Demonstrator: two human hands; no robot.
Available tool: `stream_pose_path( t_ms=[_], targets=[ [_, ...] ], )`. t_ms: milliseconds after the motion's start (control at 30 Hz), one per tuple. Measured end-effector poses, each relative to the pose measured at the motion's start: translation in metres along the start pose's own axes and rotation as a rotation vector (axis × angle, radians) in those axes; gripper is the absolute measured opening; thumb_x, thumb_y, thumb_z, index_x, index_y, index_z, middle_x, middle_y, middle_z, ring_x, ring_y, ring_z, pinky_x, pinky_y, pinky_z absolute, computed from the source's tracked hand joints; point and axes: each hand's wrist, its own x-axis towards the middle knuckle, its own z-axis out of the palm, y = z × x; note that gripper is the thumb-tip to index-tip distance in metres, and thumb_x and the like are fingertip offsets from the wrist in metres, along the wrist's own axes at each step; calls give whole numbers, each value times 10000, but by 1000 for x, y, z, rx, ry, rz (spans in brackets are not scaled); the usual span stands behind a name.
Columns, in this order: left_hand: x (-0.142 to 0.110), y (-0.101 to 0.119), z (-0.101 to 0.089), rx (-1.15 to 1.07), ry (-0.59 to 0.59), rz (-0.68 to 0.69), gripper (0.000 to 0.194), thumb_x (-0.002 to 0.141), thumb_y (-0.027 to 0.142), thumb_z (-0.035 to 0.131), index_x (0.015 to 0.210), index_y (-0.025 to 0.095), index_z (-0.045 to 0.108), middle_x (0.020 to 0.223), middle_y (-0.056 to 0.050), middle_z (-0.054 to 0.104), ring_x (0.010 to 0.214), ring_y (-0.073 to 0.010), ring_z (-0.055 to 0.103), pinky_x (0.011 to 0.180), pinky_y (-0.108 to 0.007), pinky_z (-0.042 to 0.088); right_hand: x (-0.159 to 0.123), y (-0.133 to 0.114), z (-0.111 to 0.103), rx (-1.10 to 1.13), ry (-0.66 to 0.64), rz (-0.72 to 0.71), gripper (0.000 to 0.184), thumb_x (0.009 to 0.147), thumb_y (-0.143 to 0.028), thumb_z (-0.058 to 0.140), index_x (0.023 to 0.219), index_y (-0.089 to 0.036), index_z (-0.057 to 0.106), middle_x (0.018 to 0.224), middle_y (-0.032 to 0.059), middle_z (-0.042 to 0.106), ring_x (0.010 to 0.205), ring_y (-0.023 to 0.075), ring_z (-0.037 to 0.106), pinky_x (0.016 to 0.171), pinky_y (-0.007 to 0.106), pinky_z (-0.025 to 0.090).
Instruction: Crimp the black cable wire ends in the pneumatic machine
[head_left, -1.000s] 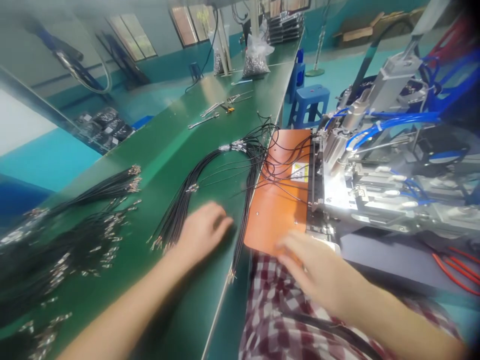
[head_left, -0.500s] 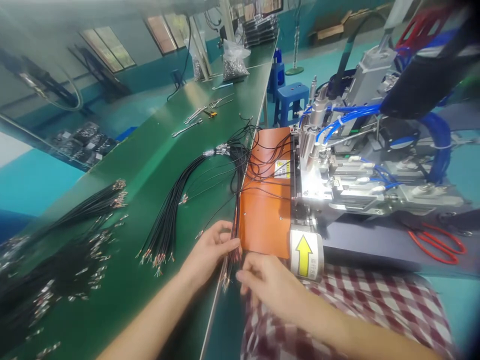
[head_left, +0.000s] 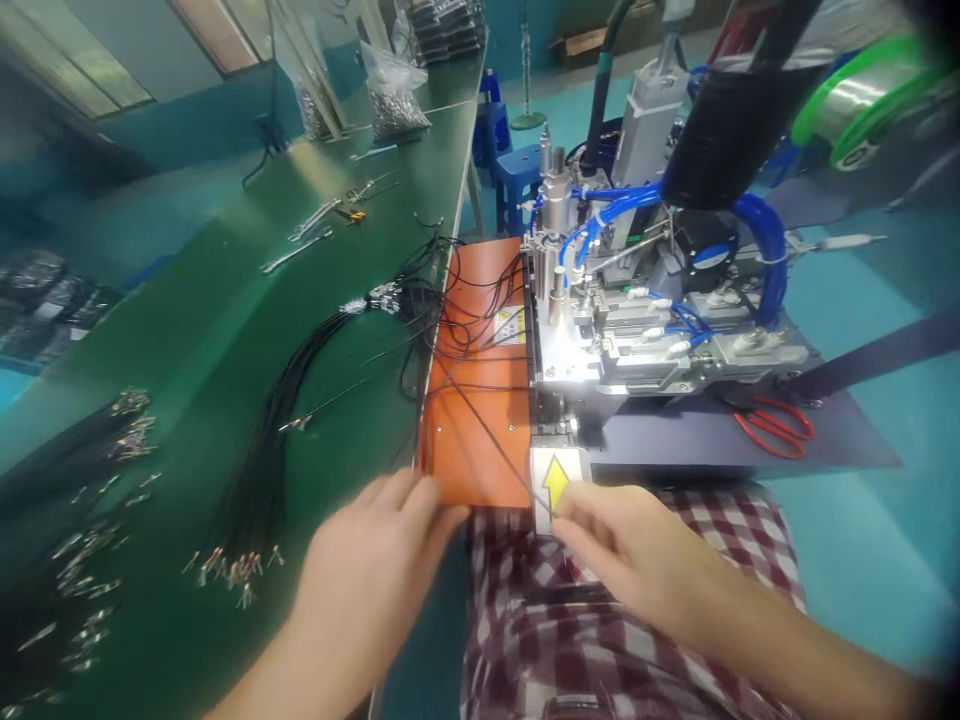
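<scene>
My right hand (head_left: 611, 535) pinches the end of one thin black cable (head_left: 489, 432), stretched taut across an orange plate (head_left: 480, 465) from the tangle behind. My left hand (head_left: 382, 545), blurred, curls round the near end of a strand of black cables at the table edge; its grip is partly hidden. On the green table, a larger black cable bundle (head_left: 281, 410) curves toward me, its near ends showing stripped, coppery tips. Metal terminals (head_left: 371, 300) cluster at its far end. Right of the plate stands a metal machine (head_left: 637, 345) with blue air hoses.
More black cable bundles (head_left: 45, 500) lie at the left. Wrenches and pliers (head_left: 315, 225) rest farther back, near a clear bag of small metal parts (head_left: 394, 105). Red-handled scissors (head_left: 776, 425) lie on the machine's base. A yellow-arrow label (head_left: 555, 480) sits beside the plate.
My left hand went to the cable strand at the table edge and stayed there. My right hand has drawn one cable out to the right. The view has swung right.
</scene>
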Motion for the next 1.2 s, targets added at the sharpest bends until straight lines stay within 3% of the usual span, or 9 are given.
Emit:
stream_pose_path(
  t_ms=[67, 167, 267, 367, 533, 700, 800, 967, 1200],
  targets=[
    [25, 19, 0, -107, -32, 349, 171, 923, 325, 473, 928, 218, 607, 953, -80, 670, 954, -257, 608, 784, -358, 437, 3, 1, -2, -36, 88, -91, 286, 899, -214, 494, 618, -196, 444, 555, -35, 484, 516, 113, 425, 502, 256, 295],
    [56, 33, 12, -241, -210, 514, 213, 956, 271, 428, 937, 205, 629, 792, -29, 670, 767, -194, 608, 750, -333, 415, 4, 12, -10, 140, 170, -65, 206, 919, -262, 490, 740, -196, 566, 634, -24, 556, 554, 113, 483, 521, 242, 353],
    [69, 31, 27, -399, -294, 391, 314, 977, 281, 377, 824, 205, 641, 666, 7, 639, 589, -140, 542, 632, -287, 380, 5, 29, -17, 447, 227, 96, 237, 949, -365, 446, 950, -196, 613, 736, -10, 621, 501, 93, 513, 472, 220, 394],
    [67, 27, 37, -532, -247, 276, 284, 970, 281, 401, 861, 213, 655, 734, 7, 679, 613, -130, 551, 633, -274, 378, 11, 36, -17, 618, 273, 172, 240, 918, -381, 508, 868, -169, 607, 731, -7, 625, 444, 64, 483, 437, 202, 393],
    [68, 29, 39, -583, -227, 243, 226, 943, 285, 450, 888, 216, 659, 806, -15, 692, 678, -152, 574, 656, -288, 399, 27, 28, -13, 751, 298, 158, 169, 855, -299, 604, 764, -157, 595, 646, -25, 587, 431, 54, 434, 391, 179, 351],
    [80, 39, 30, -818, -325, 163, 198, 939, 298, 466, 1043, 246, 626, 951, -18, 678, 837, -162, 617, 742, -264, 468, 28, 29, -11, 760, 322, 90, 159, 882, -283, 586, 767, -173, 582, 658, -30, 575, 471, 57, 433, 428, 173, 367],
    [84, 44, 33, -941, -323, 82, 163, 920, 297, 505, 1013, 250, 631, 877, 4, 681, 752, -144, 627, 686, -242, 483, 26, 34, -9, 713, 342, 92, 167, 901, -297, 568, 783, -181, 584, 671, -26, 577, 497, 65, 449, 449, 177, 373],
    [79, 46, 44, -1022, -323, -31, 145, 891, 309, 546, 922, 218, 654, 739, 10, 662, 618, -132, 589, 541, -223, 447, 26, 39, -9, 705, 372, 114, 216, 918, -344, 534, 794, -175, 583, 689, -15, 596, 472, 64, 447, 452, 192, 385],
    [74, 47, 46, -945, -243, -3, 150, 898, 297, 545, 956, 235, 669, 835, -7, 683, 695, -146, 613, 600, -241, 464, 28, 35, -11, 718, 393, 175, 161, 836, -318, 624, 789, -167, 595, 639, -22, 579, 485, 72, 448, 450, 194, 373]
  ],
)
